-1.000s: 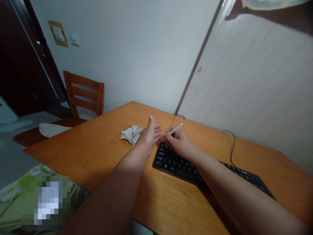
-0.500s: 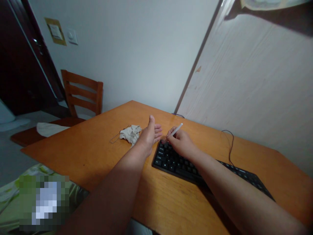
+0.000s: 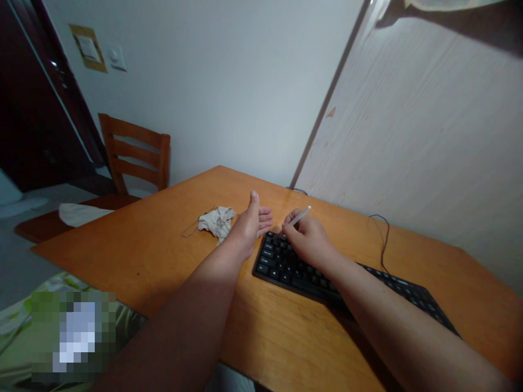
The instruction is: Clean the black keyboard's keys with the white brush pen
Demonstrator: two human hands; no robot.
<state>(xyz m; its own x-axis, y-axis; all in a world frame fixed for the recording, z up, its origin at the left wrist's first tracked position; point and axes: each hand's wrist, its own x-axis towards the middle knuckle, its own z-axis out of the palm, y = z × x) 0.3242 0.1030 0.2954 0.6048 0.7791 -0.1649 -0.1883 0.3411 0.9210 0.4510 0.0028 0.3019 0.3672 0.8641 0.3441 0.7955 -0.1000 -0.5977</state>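
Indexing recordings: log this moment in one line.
left hand: open, beside keyboard; right hand: holding white stick over keyboard; crumpled cloth: on table

The person's left hand (image 3: 251, 223) is spread above the tabletop (image 3: 278, 337), thumb up and palm turned toward the right hand (image 3: 308, 237), with nothing held. The right hand's grip closes on a pale stick (image 3: 300, 215), slanting over the far left corner of a black keyboard (image 3: 300, 279); whether the lower end touches the keys cannot be made out. The right forearm crosses above the keyboard. A crumpled light cloth (image 3: 216, 221) lies just beyond the left wrist, a thin loop (image 3: 190, 230) beside it. A dark cable (image 3: 386, 239) curves behind the keyboard. A wooden chair (image 3: 134, 152) stands beyond the tabletop's left edge.
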